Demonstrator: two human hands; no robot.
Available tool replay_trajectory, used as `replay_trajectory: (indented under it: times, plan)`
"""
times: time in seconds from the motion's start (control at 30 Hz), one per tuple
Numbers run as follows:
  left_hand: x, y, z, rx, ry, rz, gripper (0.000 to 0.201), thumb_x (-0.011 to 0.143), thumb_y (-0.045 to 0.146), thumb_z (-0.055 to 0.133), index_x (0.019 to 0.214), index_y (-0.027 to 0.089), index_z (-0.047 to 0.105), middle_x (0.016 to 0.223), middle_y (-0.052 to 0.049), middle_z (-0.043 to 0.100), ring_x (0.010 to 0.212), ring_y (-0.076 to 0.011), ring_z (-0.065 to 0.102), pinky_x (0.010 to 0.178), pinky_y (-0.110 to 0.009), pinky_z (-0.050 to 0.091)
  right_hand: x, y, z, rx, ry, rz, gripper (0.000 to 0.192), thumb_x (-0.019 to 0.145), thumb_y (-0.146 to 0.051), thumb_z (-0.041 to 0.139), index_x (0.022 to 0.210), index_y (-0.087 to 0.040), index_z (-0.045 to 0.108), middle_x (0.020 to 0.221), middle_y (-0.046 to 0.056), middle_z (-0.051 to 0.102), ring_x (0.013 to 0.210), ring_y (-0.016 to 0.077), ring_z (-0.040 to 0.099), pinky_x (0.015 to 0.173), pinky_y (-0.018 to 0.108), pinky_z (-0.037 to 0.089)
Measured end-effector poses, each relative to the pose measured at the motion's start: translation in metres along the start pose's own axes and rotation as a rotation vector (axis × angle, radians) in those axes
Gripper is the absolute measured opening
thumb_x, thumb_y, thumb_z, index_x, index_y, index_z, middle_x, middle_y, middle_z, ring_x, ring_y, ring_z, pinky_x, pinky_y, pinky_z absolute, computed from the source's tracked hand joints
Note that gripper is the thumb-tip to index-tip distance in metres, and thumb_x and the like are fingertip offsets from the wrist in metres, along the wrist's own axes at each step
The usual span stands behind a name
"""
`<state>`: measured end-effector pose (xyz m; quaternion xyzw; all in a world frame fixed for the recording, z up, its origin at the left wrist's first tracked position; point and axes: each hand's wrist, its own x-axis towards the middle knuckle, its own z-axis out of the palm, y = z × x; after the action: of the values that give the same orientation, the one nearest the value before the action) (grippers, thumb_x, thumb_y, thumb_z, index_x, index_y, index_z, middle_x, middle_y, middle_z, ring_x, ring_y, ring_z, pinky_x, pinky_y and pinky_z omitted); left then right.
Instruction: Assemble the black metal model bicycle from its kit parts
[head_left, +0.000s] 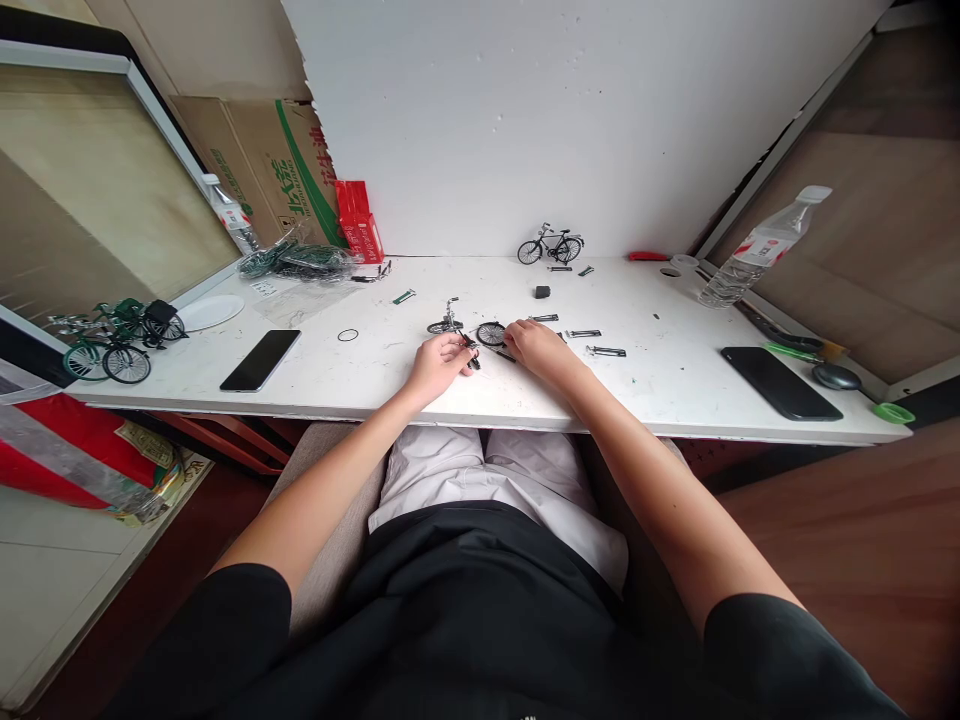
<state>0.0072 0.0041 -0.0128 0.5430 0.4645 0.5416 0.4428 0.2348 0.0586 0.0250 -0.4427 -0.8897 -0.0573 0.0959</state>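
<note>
Person sits at white table [667, 385], both hands near its front edge, mid-span. Left hand [436, 364] has fingers curled, pinching a small black bike part [471, 348]; exact shape partly hidden by the fingers. Right hand [534, 345] is bunched low over the table, fingertips at the right edge of a black spoked wheel [490, 334]; cannot tell whether it grips anything, fingertips hidden. The wheel sits between the hands. Handlebar-and-wheel assembly [448, 324] stands just beyond the left hand, handlebar up. Loose black strip-shaped parts [606, 351] lie to the right of and beyond the right hand. Small black block [542, 292] farther back; behind it, a complete black miniature bicycle [551, 245] stands upright near the white panel [495, 130]. Left of the left hand: thin black ring [348, 335], green part [403, 297], smartphone [260, 360] lying flat. Far left, green and black miniature bicycles [124, 345] stand close together, near a white plate [212, 313]. Far right: second phone [780, 383], dark spoon [836, 376], tilted-looking water bottle [765, 248].
</note>
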Motion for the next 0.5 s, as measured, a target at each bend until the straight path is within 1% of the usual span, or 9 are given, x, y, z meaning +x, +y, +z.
replay_trajectory:
  times: [0.1, 0.23, 0.37, 0.5]
  plan:
    - [0.0000, 0.0003, -0.0001, -0.003, -0.001, 0.001, 0.036, 0.085, 0.035, 0.093, 0.102, 0.014, 0.069, 0.092, -0.008, 0.081, 0.065, -0.0154, 0.076, 0.068, -0.028, 0.058, -0.0005, 0.0018, -0.0003, -0.003, 0.052, -0.031, 0.030, 0.114, -0.018, 0.048, 0.111, -0.010, 0.076, 0.112, 0.019, 0.078, 0.103, 0.0314, 0.064, 0.090, 0.038, 0.041]
    - [0.0002, -0.0003, -0.0003, 0.000, 0.004, -0.003, 0.036, 0.085, 0.035, 0.093, 0.102, 0.014, 0.068, 0.091, -0.008, 0.081, 0.064, -0.0153, 0.076, 0.069, -0.028, 0.058, -0.0009, 0.0055, 0.0012, -0.010, 0.102, -0.059, 0.029, 0.113, -0.019, 0.050, 0.111, -0.013, 0.078, 0.116, 0.019, 0.077, 0.114, 0.0342, 0.059, 0.089, 0.040, 0.038]
    - [0.0006, -0.0015, -0.0002, 0.001, 0.002, 0.001, 0.039, 0.084, 0.037, 0.094, 0.102, 0.015, 0.068, 0.094, -0.009, 0.082, 0.065, -0.0157, 0.076, 0.068, -0.029, 0.058, -0.0002, 0.0054, 0.0025, -0.040, 0.091, -0.029, 0.032, 0.113, -0.018, 0.047, 0.112, -0.011, 0.079, 0.117, 0.020, 0.076, 0.114, 0.0347, 0.059, 0.088, 0.042, 0.036]
    - [0.0005, -0.0007, 0.0001, 0.001, 0.004, -0.004, 0.039, 0.084, 0.037, 0.094, 0.102, 0.015, 0.068, 0.093, -0.009, 0.082, 0.065, -0.0155, 0.075, 0.067, -0.029, 0.058, 0.0002, 0.0038, 0.0038, -0.068, 0.053, 0.011, 0.034, 0.113, -0.016, 0.044, 0.115, -0.009, 0.077, 0.118, 0.022, 0.077, 0.112, 0.0342, 0.062, 0.088, 0.042, 0.036]
